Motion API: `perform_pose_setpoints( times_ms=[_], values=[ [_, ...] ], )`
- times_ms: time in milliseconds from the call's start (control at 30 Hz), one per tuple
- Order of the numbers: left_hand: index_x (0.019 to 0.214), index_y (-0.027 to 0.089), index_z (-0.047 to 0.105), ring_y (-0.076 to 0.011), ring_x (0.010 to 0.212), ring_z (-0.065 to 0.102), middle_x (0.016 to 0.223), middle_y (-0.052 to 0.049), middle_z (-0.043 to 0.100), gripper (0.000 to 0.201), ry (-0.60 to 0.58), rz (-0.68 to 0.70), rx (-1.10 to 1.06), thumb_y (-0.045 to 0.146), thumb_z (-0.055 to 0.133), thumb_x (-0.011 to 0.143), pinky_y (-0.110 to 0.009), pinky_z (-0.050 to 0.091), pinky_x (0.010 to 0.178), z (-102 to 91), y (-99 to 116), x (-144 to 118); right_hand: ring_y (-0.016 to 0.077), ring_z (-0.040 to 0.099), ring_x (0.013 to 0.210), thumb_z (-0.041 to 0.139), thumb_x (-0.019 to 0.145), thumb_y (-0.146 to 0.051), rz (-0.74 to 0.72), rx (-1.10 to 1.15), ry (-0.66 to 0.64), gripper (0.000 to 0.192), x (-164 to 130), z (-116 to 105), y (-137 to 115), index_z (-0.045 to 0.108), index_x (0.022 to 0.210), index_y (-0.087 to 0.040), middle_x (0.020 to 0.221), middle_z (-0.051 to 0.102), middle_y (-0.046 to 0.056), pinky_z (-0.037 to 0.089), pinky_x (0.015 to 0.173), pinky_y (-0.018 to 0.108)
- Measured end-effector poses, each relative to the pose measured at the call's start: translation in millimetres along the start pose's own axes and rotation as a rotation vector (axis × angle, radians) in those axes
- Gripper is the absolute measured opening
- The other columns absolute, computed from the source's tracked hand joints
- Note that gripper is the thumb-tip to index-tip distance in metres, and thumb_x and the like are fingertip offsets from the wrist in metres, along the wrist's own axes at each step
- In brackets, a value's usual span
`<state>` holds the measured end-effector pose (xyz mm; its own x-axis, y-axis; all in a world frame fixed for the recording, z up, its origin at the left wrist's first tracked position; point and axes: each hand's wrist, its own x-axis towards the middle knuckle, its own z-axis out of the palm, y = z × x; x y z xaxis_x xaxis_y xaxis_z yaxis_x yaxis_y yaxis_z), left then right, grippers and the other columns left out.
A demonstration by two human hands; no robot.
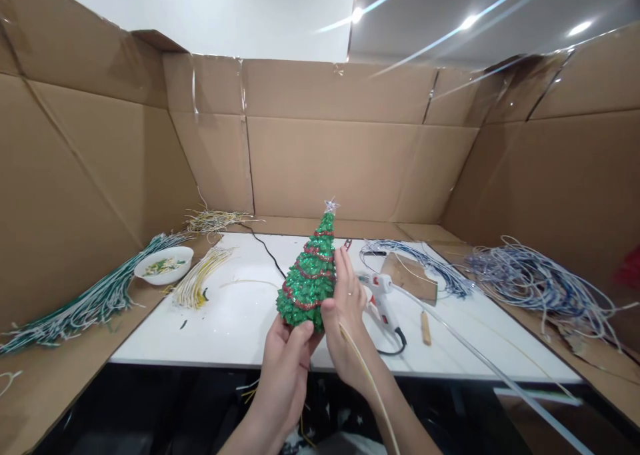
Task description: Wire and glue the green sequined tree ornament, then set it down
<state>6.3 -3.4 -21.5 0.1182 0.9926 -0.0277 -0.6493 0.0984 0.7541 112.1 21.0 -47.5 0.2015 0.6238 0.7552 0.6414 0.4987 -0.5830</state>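
Observation:
In the middle of the head view is a small green glitter Christmas tree (310, 275), wound with red garland and topped by a clear star (331, 206). It leans slightly to the right above the table. My left hand (290, 351) is closed around its base, thumb in front. Against the tree's right side rests my right hand (347, 308), its fingers long and close together and its thumb at the lower front edge. A pale yellow strand (367, 368) runs from beside the right thumb down over the forearm; whether that hand grips it I cannot tell.
Right of my hands, a white glue gun (384, 305) lies with a clear glue stick (480, 355) and a wooden stick (426, 328). Blue-white strands (540, 285) pile at right. Left are a white bowl (170, 275), yellow strands (200, 281) and green strands (110, 288). Cardboard walls (345, 168) enclose the table.

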Motion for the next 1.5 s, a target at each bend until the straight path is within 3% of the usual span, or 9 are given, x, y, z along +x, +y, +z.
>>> perform_pose_setpoints(
  times_ms=[167, 267, 367, 600, 867, 1067, 1200, 1333, 1500],
  values=[
    [0.087, 0.018, 0.075, -0.0239, 0.096, 0.074, 0.091, -0.007, 0.079, 0.018, 0.034, -0.049, -0.015, 0.025, 0.085, 0.074, -0.033, 0.059, 0.09, 2.8, 2.3, -0.7, 0.038, 0.036, 0.156, 0.059, 0.098, -0.059, 0.122, 0.133, -0.073, 0.082, -3.1, -6.8, 0.6, 0.023, 0.166, -0.03, 0.17, 0.036, 0.016, 0.036, 0.121, 0.069],
    [0.068, 0.018, 0.067, -0.015, 0.072, 0.068, 0.073, 0.0, 0.072, 0.024, 0.083, -0.1, 0.0, 0.022, 0.09, 0.067, -0.025, 0.058, 0.075, 0.1, 7.7, 0.6, 0.0356, 0.053, 0.144, 0.079, 0.084, -0.058, 0.243, 0.399, -0.157, 0.107, -3.3, -11.8, -5.1, 0.02, 0.166, -0.026, 0.164, 0.044, 0.019, 0.051, 0.113, 0.054],
    [0.066, 0.018, 0.066, -0.0135, 0.073, 0.067, 0.077, 0.0, 0.073, 0.027, 0.074, -0.12, 0.009, 0.02, 0.092, 0.064, -0.023, 0.057, 0.071, -1.8, 13.2, 2.0, 0.0352, 0.063, 0.133, 0.087, 0.073, -0.061, 0.344, 0.608, -0.11, 0.117, -4.2, -8.0, -9.9, 0.024, 0.164, -0.024, 0.156, 0.053, 0.02, 0.057, 0.107, 0.049],
    [0.09, 0.019, 0.082, -0.029, 0.106, 0.074, 0.108, -0.011, 0.081, 0.015, -0.117, -0.119, -0.024, 0.026, 0.079, 0.077, -0.039, 0.057, 0.097, -3.1, 11.9, 3.9, 0.0317, 0.065, 0.13, 0.075, 0.087, -0.055, 0.486, 0.586, 0.16, 0.093, -15.9, 10.6, -14.9, 0.029, 0.163, -0.027, 0.149, 0.061, 0.016, 0.059, 0.104, 0.048],
    [0.071, 0.02, 0.082, -0.0348, 0.102, 0.074, 0.083, -0.009, 0.082, 0.023, -0.05, 0.06, 0.241, 0.033, 0.097, 0.059, -0.042, 0.058, 0.096, -11.0, -6.5, 13.9, 0.0332, 0.061, 0.135, 0.073, 0.087, -0.052, 0.48, 0.527, 0.208, 0.093, -23.2, 12.5, -31.5, 0.025, 0.164, -0.029, 0.156, 0.053, 0.016, 0.054, 0.11, 0.053],
    [0.076, 0.02, 0.082, -0.0371, 0.092, 0.075, 0.074, -0.009, 0.079, 0.026, -0.087, 0.048, 0.265, 0.037, 0.094, 0.06, -0.046, 0.061, 0.085, -14.2, -9.3, 19.4, 0.0348, 0.063, 0.132, 0.074, 0.087, -0.046, 0.395, 0.559, 0.154, 0.097, -31.0, 21.1, -27.0, 0.02, 0.166, -0.029, 0.154, 0.055, 0.018, 0.058, 0.104, 0.054],
    [0.069, 0.018, 0.079, -0.0329, 0.09, 0.075, 0.074, -0.008, 0.079, 0.016, -0.058, 0.072, 0.242, 0.025, 0.092, 0.062, -0.042, 0.06, 0.085, -16.7, -10.4, 20.0, 0.0336, 0.064, 0.131, 0.072, 0.089, -0.05, 0.394, 0.587, 0.154, 0.098, -32.1, 21.3, -31.4, 0.017, 0.166, -0.028, 0.155, 0.054, 0.019, 0.059, 0.103, 0.051],
    [0.077, 0.018, 0.079, -0.0255, 0.084, 0.074, 0.08, -0.006, 0.08, 0.023, -0.004, 0.097, 0.219, 0.019, 0.093, 0.059, -0.037, 0.058, 0.086, -16.2, -13.0, 15.9, 0.0315, 0.063, 0.131, 0.071, 0.088, -0.056, 0.465, 0.574, 0.205, 0.1, -29.5, 17.2, -41.4, 0.016, 0.165, -0.023, 0.156, 0.051, 0.02, 0.054, 0.111, 0.052],
    [0.078, 0.02, 0.069, -0.0129, 0.066, 0.066, 0.072, 0.004, 0.072, 0.021, 0.086, 0.181, 0.2, 0.019, 0.089, 0.07, -0.023, 0.053, 0.068, -9.9, -10.9, 11.0, 0.0312, 0.064, 0.128, 0.065, 0.09, -0.063, 0.492, 0.505, 0.264, 0.101, -27.1, 11.3, -43.7, 0.014, 0.164, -0.019, 0.156, 0.051, 0.023, 0.057, 0.106, 0.051]
  ],
)
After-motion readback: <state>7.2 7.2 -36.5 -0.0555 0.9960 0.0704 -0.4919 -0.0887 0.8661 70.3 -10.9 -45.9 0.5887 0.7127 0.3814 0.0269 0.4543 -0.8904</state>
